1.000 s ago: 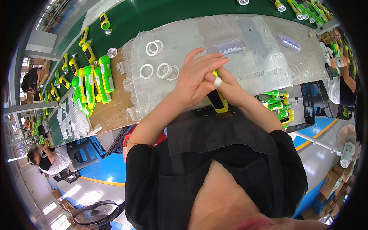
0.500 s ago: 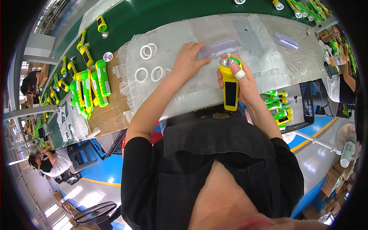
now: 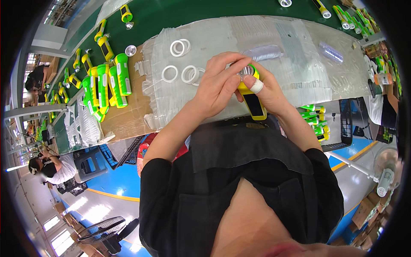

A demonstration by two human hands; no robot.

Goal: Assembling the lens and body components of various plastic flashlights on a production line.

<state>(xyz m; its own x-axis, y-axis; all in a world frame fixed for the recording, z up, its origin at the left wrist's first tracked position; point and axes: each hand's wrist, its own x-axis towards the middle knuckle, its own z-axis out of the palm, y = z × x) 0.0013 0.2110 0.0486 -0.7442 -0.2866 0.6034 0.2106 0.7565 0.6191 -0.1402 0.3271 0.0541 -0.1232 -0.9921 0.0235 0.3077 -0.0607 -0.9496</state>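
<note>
My right hand (image 3: 266, 88), with white tape on the thumb, is wrapped round a yellow and green flashlight (image 3: 254, 106). It is tilted head-up, with a dark panel along its body and a shiny reflector at the top. My left hand (image 3: 220, 83) is closed at the flashlight's head, fingers over the reflector and thumb beside it. Whatever its fingertips pinch is hidden. Just beyond the hands lies a stack of clear round discs (image 3: 266, 52). White rings (image 3: 169, 73) rest on the plastic-covered bench left of my left hand.
Several flashlights (image 3: 122, 75) are piled at the left on cardboard (image 3: 132, 115). Another roll of clear discs (image 3: 331, 52) lies to the right. A black crate (image 3: 346, 124) with more flashlights stands below the right bench edge. Behind runs a green surface (image 3: 171, 17) with flashlights.
My left hand has moved from the disc stack to the flashlight's head and closed there. My right hand keeps hold of the flashlight. The view has shifted slightly.
</note>
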